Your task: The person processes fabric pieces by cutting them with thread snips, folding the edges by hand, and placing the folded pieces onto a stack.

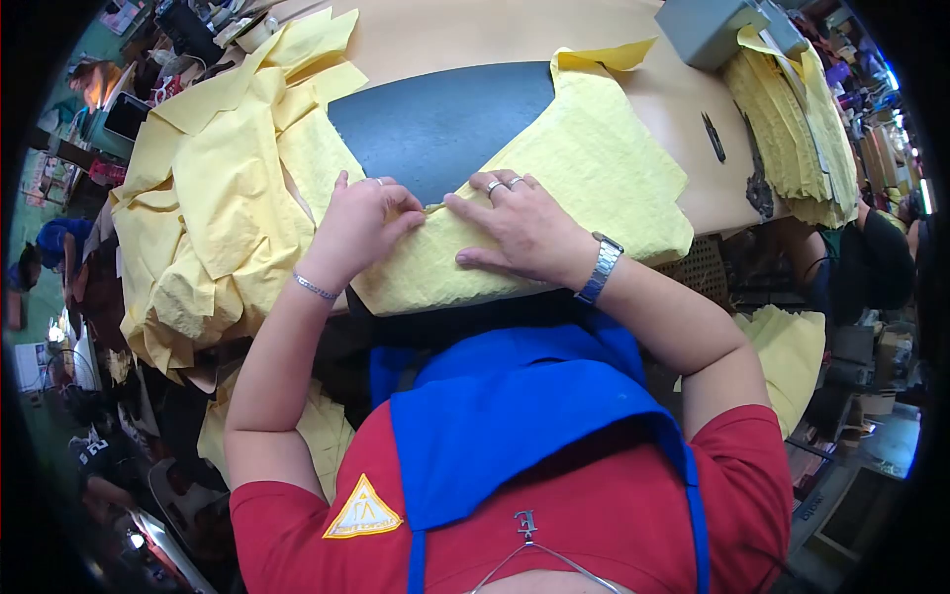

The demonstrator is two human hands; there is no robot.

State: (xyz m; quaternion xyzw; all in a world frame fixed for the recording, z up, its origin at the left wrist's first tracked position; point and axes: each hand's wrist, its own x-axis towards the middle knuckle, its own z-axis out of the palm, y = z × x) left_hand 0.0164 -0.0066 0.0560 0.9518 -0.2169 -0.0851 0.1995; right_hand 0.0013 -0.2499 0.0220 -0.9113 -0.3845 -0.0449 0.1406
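Note:
Yellow cloth [594, 148] lies over a dark board [445, 119] on the table, its edge running down to my hands. My left hand [366, 220] has its fingers curled in a pinch at the cloth's edge, near the board's lower corner. Just right of it, my right hand [520, 226] rests on the cloth with its fingers spread. Beside my left hand, a crumpled heap of yellow cloth [233, 178] covers the table's left side.
A stack of folded yellow cloth [787, 124] stands at the right table edge beside a grey box [708, 30]. A black pen [712, 137] lies on the tan table [683, 104]. More yellow cloth [787, 361] hangs low right. People [99, 465] are at far left.

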